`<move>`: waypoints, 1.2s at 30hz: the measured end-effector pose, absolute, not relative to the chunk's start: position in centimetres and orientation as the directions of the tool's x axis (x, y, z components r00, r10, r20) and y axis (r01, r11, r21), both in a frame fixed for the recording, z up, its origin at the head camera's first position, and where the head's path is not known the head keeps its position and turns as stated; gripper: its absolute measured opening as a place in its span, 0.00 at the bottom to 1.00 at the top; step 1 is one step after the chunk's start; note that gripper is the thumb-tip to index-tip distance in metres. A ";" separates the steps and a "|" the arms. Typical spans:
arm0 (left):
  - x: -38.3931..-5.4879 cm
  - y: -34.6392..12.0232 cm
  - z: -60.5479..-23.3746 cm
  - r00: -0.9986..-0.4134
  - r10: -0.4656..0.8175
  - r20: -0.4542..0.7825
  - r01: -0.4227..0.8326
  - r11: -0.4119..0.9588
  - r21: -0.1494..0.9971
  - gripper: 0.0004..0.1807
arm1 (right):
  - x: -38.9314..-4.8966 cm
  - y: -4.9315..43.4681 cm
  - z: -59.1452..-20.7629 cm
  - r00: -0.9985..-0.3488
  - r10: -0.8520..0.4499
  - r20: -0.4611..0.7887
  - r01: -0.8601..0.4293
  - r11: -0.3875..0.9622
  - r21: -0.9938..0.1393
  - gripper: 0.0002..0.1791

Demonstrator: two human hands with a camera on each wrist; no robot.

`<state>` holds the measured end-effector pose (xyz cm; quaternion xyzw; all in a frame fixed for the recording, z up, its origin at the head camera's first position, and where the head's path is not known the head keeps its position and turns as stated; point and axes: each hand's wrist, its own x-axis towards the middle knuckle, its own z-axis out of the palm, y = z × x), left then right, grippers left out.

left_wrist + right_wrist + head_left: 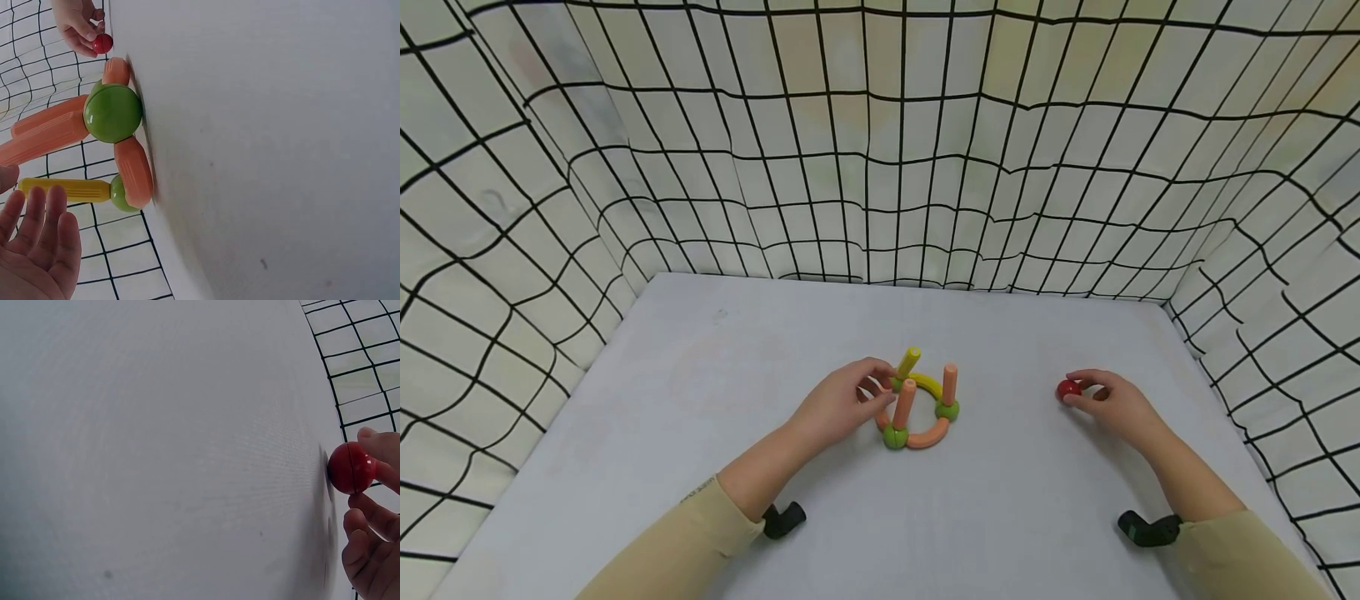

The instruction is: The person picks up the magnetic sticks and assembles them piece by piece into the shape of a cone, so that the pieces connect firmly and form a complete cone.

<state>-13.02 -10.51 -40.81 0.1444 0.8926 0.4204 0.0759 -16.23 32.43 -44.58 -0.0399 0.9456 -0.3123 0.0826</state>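
A ring-shaped toy of curved orange rods [928,437] and a curved yellow rod [927,383], joined by green balls [113,114], lies on the table. Two straight orange rods [950,385] and one straight yellow rod [909,362] rise from the balls. At the ring's left side is my left hand [838,404], its fingers loosely bent near the upright rods with nothing gripped between them. Far to the right, my right hand [1116,408] pinches a red ball [351,468] between thumb and fingers, at the tabletop. A thin seam runs round the ball.
The white tabletop [700,358] has a back edge and two side edges. White walls with a black grid net [865,158] surround it at the back and both sides. Dark wrist devices [785,520] show at both sleeves.
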 end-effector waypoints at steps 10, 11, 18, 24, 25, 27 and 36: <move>-13.6 -10.6 -41.0 -0.952 0.306 0.020 0.215 0.617 0.757 0.16 | -16.2 32.3 -44.7 -0.983 -0.129 -0.131 -0.027 0.805 -0.592 0.28; -13.7 -10.6 -41.0 -0.952 0.306 0.030 0.221 0.615 0.757 0.17 | -16.3 32.3 -44.8 -0.983 -0.129 -0.129 -0.028 0.806 -0.591 0.28; -14.5 -10.5 -41.0 -0.953 0.295 0.071 0.244 0.606 0.757 0.18 | -16.2 32.3 -44.7 -0.985 -0.122 -0.124 -0.027 0.809 -0.587 0.27; -15.4 -10.2 -41.2 -0.951 0.292 0.102 0.265 0.600 0.755 0.20 | -16.1 32.0 -44.5 -0.987 -0.115 -0.112 -0.029 0.811 -0.584 0.27; -15.5 -10.2 -41.2 -0.950 0.293 0.107 0.269 0.597 0.755 0.21 | -16.1 31.9 -44.5 -0.987 -0.115 -0.111 -0.028 0.810 -0.586 0.27; -15.7 -10.1 -41.2 -0.951 0.288 0.111 0.269 0.596 0.757 0.21 | -16.1 31.8 -44.3 -0.987 -0.111 -0.113 -0.022 0.805 -0.593 0.28; -16.5 -9.7 -41.2 -0.955 0.283 0.085 0.240 0.574 0.783 0.22 | -16.2 31.1 -43.7 -0.988 -0.118 -0.102 -0.029 0.782 -0.623 0.30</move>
